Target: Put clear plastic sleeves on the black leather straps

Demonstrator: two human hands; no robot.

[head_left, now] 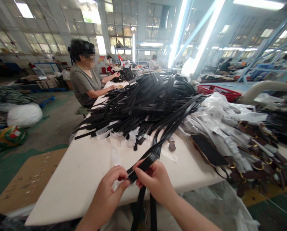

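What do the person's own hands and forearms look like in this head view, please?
Both are bare: the left hand and the right hand wear no gloves, and no rings or bracelets show. No watch or band is visible on either wrist. The forearms run uncovered to the bottom edge of the picture, so no sleeve shows. The fingernails look short and unpainted, as far as the blur allows.

White counter [86, 166]: black strap pile [148, 102] mid-far, phone [209, 150] right, clear plastic sleeves [220, 112] and brown buckle pieces [256, 160] far right. Red basket [220, 91] behind. Seated co-worker [84, 77] far left.
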